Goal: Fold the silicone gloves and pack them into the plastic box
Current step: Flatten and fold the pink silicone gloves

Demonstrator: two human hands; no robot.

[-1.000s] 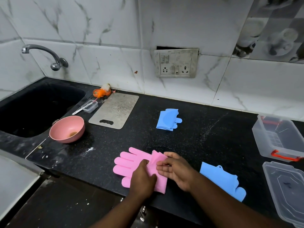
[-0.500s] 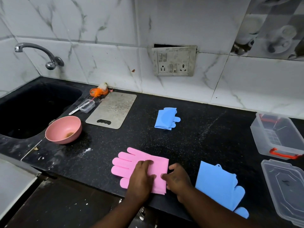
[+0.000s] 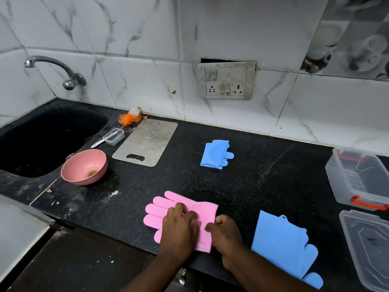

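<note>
A pink silicone glove (image 3: 160,209) lies near the counter's front edge, its cuff folded over towards the fingers. My left hand (image 3: 179,228) presses flat on the folded part. My right hand (image 3: 224,232) rests at the fold's right edge, fingers curled against it. A flat blue glove (image 3: 280,245) lies just right of my right hand. A folded blue glove (image 3: 215,153) sits further back in the middle. The clear plastic box (image 3: 357,178) with red handles stands open at the right edge.
The box's clear lid (image 3: 370,247) lies in front of it. A pink bowl (image 3: 84,166), a metal cutting board (image 3: 146,142) and a small clear container (image 3: 113,135) sit at the left beside the black sink (image 3: 42,140). A tap (image 3: 52,68) juts from the wall.
My right hand has laid the cuff down flat and slid to its right edge. My left hand has moved up onto the fold and now presses it.
</note>
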